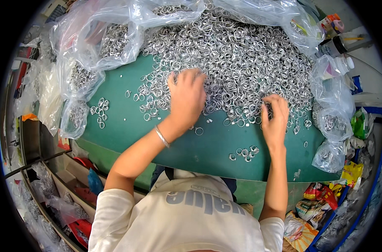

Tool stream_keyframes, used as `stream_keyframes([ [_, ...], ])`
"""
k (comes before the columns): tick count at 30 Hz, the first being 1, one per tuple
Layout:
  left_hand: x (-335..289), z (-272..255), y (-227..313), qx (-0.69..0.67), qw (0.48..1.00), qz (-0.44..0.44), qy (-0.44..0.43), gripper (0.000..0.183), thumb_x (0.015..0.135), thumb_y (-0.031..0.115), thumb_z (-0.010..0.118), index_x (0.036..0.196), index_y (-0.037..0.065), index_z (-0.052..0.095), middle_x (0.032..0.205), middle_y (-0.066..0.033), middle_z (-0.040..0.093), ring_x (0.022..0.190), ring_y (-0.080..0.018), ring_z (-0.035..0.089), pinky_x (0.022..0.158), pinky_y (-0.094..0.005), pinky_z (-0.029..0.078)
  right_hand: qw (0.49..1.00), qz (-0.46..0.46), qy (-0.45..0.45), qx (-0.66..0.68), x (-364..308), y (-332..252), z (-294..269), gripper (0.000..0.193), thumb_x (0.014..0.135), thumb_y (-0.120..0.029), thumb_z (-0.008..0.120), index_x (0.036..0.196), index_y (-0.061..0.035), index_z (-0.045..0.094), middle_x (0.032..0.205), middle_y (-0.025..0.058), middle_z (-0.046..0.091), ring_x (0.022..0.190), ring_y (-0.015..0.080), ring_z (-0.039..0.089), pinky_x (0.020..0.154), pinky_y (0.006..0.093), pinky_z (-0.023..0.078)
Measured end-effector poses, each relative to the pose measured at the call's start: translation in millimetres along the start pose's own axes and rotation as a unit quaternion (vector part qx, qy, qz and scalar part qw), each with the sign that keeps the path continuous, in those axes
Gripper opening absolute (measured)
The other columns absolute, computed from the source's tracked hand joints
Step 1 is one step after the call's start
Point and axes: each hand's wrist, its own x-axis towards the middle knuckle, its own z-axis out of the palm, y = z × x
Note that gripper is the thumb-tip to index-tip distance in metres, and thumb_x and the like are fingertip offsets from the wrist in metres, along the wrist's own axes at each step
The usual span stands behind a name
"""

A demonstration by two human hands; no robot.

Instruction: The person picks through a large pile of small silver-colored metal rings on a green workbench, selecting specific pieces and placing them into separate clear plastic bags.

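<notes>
Head view, looking down: a person in a cream short-sleeved T-shirt with grey lettering works at a dark green, smooth-topped counter. A broad, dense heap of silver-coloured metal rings covers the counter's far half, thinning to loose single rings along its near edge.

Both hands are bare and touch this near side. The left hand, with a silver-coloured bangle on its wrist, lies palm down left of centre, fingers bent into the rings. The right hand reaches in on the right, thumb and fingers curled with a gap between them. Whether either hand grips a ring cannot be told, as the fingertips are blurred or hidden.

Two small groups lie apart from the heap: a left cluster of rings near the counter's left side, and a near cluster of rings closer to the body, below and left of the right hand. One lone silver-coloured ring sits just below the left hand.

Clear plastic bags border the heap, with left-hand bags and right-hand bags partly filled with metal pieces. Brightly coloured packets crowd the lower right.
</notes>
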Motion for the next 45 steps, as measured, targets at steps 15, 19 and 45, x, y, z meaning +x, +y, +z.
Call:
stream_keyframes([
  [15,-24.9,2.9,41.3,-0.060,0.987,0.113,-0.096,0.028,0.076,0.008,0.071,0.102,0.011,0.062,0.100,-0.0053,0.053,0.091,-0.0236,0.051,0.081,-0.0373,0.034,0.996,0.020,-0.070,0.046,-28.1,-12.8,-5.4,0.023,0.070,-0.011,0.078,0.087,-0.0065,0.063,0.119,0.0091,0.055,0.114,0.0309,0.046,0.094,0.0413,0.034],
  [19,-19.5,7.8,29.4,-0.100,0.986,0.086,-0.102,0.024,0.076,0.006,0.070,0.099,0.011,0.065,0.097,-0.0023,0.054,0.088,-0.0212,0.052,0.080,-0.0364,0.033,0.992,0.068,-0.039,0.101,-26.1,-1.2,-10.0,0.015,0.074,-0.007,0.074,0.084,-0.0063,0.062,0.118,0.0088,0.056,0.110,0.0292,0.048,0.095,0.0396,0.034],
  [45,-19.4,0.5,41.0,-0.095,0.967,0.156,-0.177,0.016,0.078,0.006,0.061,0.094,0.006,0.063,0.115,-0.0074,0.052,0.103,-0.0245,0.047,0.082,-0.0380,0.033,0.984,0.102,-0.140,-0.033,-45.6,-29.3,-34.6,0.013,0.073,-0.007,0.074,0.083,-0.0049,0.065,0.086,0.0060,0.060,0.086,0.0259,0.053,0.077,0.0371,0.037],
])
